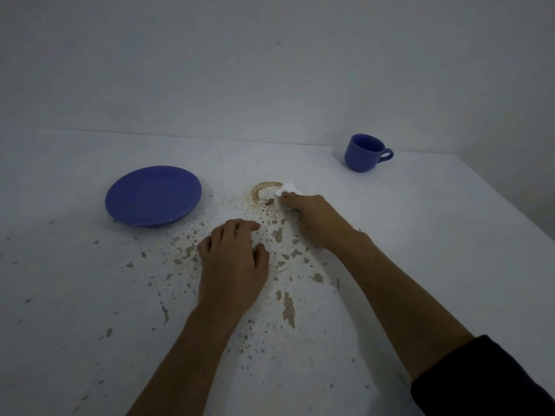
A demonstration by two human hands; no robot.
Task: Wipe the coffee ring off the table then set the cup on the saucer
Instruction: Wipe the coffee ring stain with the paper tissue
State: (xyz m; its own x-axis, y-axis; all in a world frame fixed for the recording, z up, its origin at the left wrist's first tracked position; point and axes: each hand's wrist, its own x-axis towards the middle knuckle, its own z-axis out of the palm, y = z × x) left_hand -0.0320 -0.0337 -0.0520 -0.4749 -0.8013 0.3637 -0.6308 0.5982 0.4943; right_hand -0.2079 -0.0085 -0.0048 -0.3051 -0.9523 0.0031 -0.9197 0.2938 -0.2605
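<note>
Head cam | R hand (309, 216) pinches white tissue (287, 189) at R edge of coffee ring (264, 192), mid-table (420, 250) | L hand (232, 259) fingers loosely curled on top | cup (365, 153) far R, saucer (153, 195) L, well apart | risk I see: small wad smears ring outward; chipped paint snags tissue.

Your coffee ring (264, 190) is a brown arc on the white table (420, 235), only its left and upper curve showing, with dark specks just below it. A crumpled white tissue (286, 189) touches its right end. The blue saucer (153, 196) lies flat and bare, left of the ring. The blue cup (364, 153) stands upright, well apart to the right, near the far edge, its handle pointing right.
</note>
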